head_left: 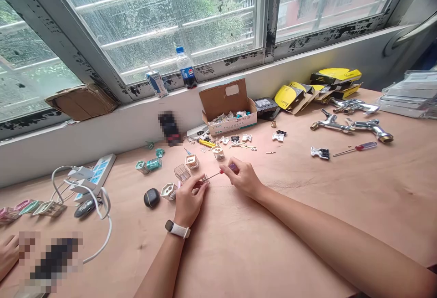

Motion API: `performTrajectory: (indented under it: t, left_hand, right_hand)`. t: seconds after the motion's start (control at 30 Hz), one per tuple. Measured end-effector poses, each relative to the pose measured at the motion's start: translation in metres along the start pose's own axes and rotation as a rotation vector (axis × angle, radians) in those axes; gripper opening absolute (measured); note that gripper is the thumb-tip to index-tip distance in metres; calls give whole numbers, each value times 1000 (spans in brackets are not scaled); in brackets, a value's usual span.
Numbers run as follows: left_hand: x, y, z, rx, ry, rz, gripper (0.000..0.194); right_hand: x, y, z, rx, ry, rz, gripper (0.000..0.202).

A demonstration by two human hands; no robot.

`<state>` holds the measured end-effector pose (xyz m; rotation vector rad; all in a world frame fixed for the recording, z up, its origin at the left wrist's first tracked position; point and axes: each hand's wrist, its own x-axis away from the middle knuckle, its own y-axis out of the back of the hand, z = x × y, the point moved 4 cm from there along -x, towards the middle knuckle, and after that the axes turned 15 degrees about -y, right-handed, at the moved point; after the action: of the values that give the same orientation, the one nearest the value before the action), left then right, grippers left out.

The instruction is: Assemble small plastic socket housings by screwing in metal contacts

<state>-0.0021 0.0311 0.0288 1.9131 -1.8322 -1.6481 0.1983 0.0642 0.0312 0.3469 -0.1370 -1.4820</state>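
Observation:
My right hand [245,177] is closed round the handle of a screwdriver [221,170] with a red collar and thin metal shaft. The shaft points left, its tip meeting a small pale piece [205,178] pinched in the fingertips of my left hand [188,201]. Fingers cover most of that piece, so its kind cannot be made out. Close by my left hand stand a white-topped pencil sharpener [168,191] and a clear sharpener bin [182,172]. Farther back are two cream-topped sharpeners [191,161]. A teal sharpener [154,163] lies to their left.
A black earbud case [152,197] lies left of my hands. Behind are an open carton [232,127] of small parts and a yellow cutter [206,143]. Metal taps [370,129] and another screwdriver [365,146] lie right. A power strip [99,175], cables and another person's hand [9,252] are left.

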Motion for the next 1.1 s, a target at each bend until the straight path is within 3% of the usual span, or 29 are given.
performTrajectory:
  t: [0.07,0.27,0.53,0.7,0.83,1.1]
  left_hand:
    - [0,0,0,-3,2,4,24]
    - [0,-1,0,-1,3,6,24]
    - [1,-2,0,24,10,0,24]
    - [1,-3,1,37,10,1,24]
    - [1,-3,1,50,14,2,24]
    - [2,-6,2,97,19,16,24]
  right_hand:
    - [0,1,0,26,-17,-16,38]
    - [0,-4,-1,-61,25,80,21]
    - [1,2,2,32,5,-50,48]
    - [2,-4,-1,-86,24,104,23]
    - [2,-8,-3,-132,42,143,19]
    - [-1,2,-4,6,11,-85,45]
